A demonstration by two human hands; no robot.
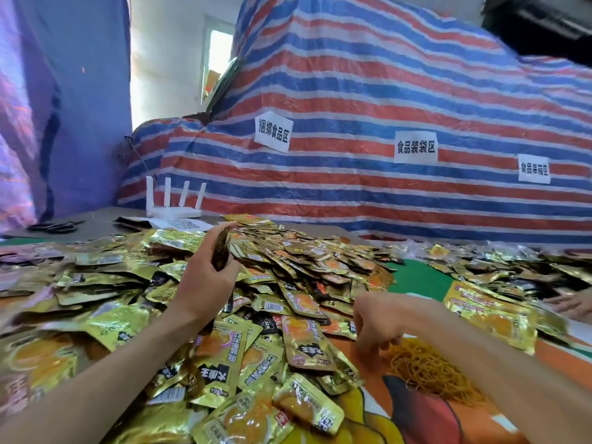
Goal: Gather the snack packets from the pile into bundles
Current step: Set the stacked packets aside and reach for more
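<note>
1. Views held: one, a wide-angle camera worn on the person's head.
2. Facing: forward and down across the tabletop [419,277], toward the striped tarpaulin [384,91] behind it.
3. Nearness: close; the snack packets [288,261] fill the lower half, with the left hand [205,277] and right hand [378,322] entering from the bottom corners.
4. Lens: lines bow and blur toward the frame edges.

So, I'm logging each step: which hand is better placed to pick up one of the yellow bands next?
Right. The right hand is at the yellow bands; the left hand grips a stack of packets.
</note>
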